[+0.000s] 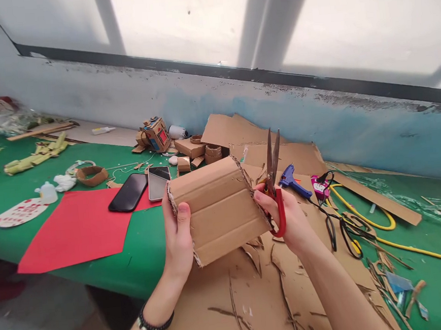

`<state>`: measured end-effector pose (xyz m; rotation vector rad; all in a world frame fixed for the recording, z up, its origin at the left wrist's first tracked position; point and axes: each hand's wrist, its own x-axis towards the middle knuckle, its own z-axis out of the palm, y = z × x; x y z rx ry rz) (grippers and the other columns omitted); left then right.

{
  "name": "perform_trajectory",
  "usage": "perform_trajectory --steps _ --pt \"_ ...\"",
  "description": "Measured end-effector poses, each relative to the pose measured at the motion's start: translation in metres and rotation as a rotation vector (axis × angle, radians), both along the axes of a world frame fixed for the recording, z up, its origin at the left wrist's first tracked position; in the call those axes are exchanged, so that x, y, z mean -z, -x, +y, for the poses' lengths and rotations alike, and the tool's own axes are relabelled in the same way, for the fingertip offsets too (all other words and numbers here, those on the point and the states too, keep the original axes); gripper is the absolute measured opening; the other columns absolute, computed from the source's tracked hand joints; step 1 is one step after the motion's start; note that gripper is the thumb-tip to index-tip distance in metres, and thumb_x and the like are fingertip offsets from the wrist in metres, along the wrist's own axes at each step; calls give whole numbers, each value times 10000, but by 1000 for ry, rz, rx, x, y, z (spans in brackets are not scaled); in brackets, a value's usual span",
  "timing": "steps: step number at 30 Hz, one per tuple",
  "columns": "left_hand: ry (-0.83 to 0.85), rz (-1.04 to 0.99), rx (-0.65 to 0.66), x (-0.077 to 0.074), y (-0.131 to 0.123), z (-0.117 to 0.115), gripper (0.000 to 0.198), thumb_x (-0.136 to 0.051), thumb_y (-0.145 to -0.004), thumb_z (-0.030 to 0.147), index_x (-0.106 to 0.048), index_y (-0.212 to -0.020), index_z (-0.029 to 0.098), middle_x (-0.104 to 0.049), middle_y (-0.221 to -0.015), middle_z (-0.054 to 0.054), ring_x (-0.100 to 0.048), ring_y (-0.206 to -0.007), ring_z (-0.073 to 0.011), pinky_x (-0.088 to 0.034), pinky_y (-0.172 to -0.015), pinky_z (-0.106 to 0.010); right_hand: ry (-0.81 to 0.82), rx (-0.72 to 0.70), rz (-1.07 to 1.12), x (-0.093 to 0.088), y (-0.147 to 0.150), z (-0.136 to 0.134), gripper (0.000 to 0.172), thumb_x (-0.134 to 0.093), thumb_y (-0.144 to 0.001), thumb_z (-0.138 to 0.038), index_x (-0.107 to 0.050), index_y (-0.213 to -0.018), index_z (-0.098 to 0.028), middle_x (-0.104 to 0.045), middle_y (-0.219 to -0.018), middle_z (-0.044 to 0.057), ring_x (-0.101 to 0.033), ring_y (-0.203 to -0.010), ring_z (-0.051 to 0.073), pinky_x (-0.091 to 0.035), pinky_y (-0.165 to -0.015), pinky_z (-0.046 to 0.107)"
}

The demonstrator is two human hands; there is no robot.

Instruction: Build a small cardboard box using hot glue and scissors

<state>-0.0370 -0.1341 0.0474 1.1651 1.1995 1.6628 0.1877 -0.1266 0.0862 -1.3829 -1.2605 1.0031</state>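
Note:
Between my hands is a cardboard box (219, 205) with creased sides and ragged corrugated edges, held in the air over the table. My left hand (178, 237) grips its left end, the thumb lying on the near face. At the other end, my right hand (285, 216) is closed around the red handles of a pair of scissors (274, 163), its fingers also touching the box's right edge. The scissor blades point upward and stand slightly apart. Beneath the box a large cardboard sheet (216, 302) lies strewn with torn strips.
A blue glue gun (294, 181) lies right of the scissors, near a yellow cable (421, 251). Two phones rest on the left, including a black phone (128, 192) on red paper (76, 227). Behind are a small cardboard model (155, 134), cardboard pieces and the wall (296, 110).

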Motion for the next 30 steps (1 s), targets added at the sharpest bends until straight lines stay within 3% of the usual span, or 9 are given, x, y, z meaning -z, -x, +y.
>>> perform_trajectory --steps 13,17,20,22,26,30 --pt "-52 38 -57 -21 -8 3 660 -505 -1077 656 -405 -1665 374 -393 -1778 -35 -344 -1659 -258 -293 -1374 -432 -73 -36 -44 -3 5 6 491 -724 -880 -716 -634 -1019 -254 -658 -942 16 -571 -862 196 -453 -726 276" --pt "-43 67 7 -18 -2 27 734 -568 -1049 668 -357 -1686 371 -333 -1803 -43 -307 -1672 -261 -297 -1364 -428 -92 20 -114 12 11 16 487 -713 -885 -704 -600 -1011 -248 -643 -921 8 -559 -843 190 -456 -732 284" --pt "50 146 88 -15 12 56 806 -653 -987 704 -408 -1661 336 -505 -1662 -122 -469 -1559 -322 -406 -1287 -489 21 -43 -262 29 -5 22 553 -618 -908 -758 -637 -1060 -227 -671 -922 23 -578 -797 192 -483 -716 303" --pt "95 186 64 -16 23 71 842 -679 -958 724 -424 -1653 323 -595 -1525 -140 -545 -1473 -333 -455 -1231 -483 76 -40 -346 37 -26 26 549 -658 -888 -716 -663 -1072 -198 -693 -913 42 -592 -769 197 -482 -690 311" --pt "81 203 11 -32 40 83 835 -688 -960 694 -427 -1651 306 -648 -1386 -124 -614 -1350 -313 -478 -1180 -462 122 -59 -539 37 -66 47 444 -625 -933 -587 -712 -1076 -175 -730 -885 50 -656 -788 212 -504 -712 312" --pt "72 222 101 -61 43 85 772 -714 -958 574 -458 -1642 324 -672 -1380 -113 -628 -1338 -315 -514 -1142 -448 140 -11 -807 29 -66 83 414 -493 -1018 -459 -764 -893 -172 -733 -811 111 -699 -820 273 -511 -747 358"
